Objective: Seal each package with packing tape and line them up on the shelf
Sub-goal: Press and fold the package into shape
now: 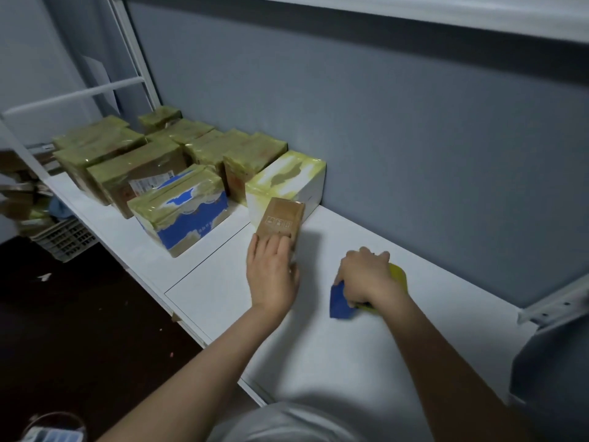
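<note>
A small brown cardboard package [282, 220] lies on the white shelf [334, 339], its far end against a white taped box [288, 180]. My left hand [271, 275] rests flat on the near end of the brown package. My right hand [366, 275] grips a blue tape dispenser [341, 303] with a yellowish tape roll [398, 275], held down on the shelf to the right of the package. Several taped packages [153, 164] stand in rows at the shelf's left end, among them a blue and white one [185, 218].
A grey-blue wall [382, 138] backs the shelf, with another white shelf above. A metal bracket [554, 303] juts in at the right. To the left stand white frame posts [134, 52], a plastic crate [65, 239] and loose cardboard on the dark floor.
</note>
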